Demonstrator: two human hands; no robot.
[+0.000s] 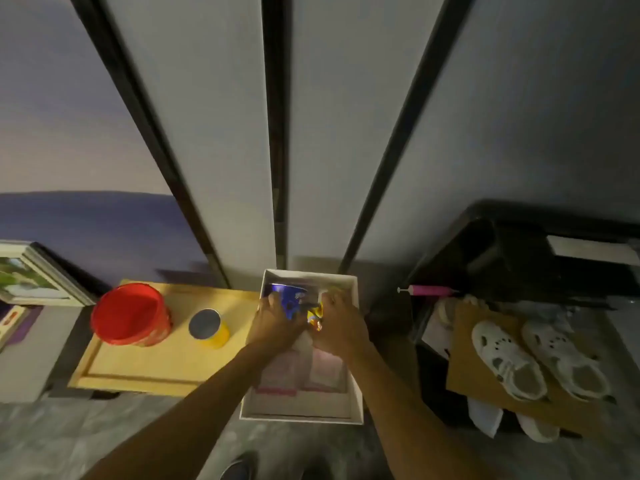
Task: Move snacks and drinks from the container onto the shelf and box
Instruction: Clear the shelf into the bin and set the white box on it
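Our left hand (273, 323) grips a glossy blue packet (289, 299) | our right hand (341, 322) pinches a crinkly yellow foil packet (315, 318) | both inside the rectangular white container (301, 410) | round red tub (130, 315) at 9 o'clock

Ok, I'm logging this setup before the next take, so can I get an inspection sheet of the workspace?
Surface: grey marbled floor; a wooden board lies left of the white container.
Job's things: blue packet, yellow packet and pink packs in the container; red tub and yellow can upright on the board.
Clutter: white clogs on cardboard; pink pump; framed picture.
Hands: left hand grips the blue packet; right hand grips the yellow packet.
Cables: nothing seen.
Surroundings: pale wall panels with dark strips; black stand at right.
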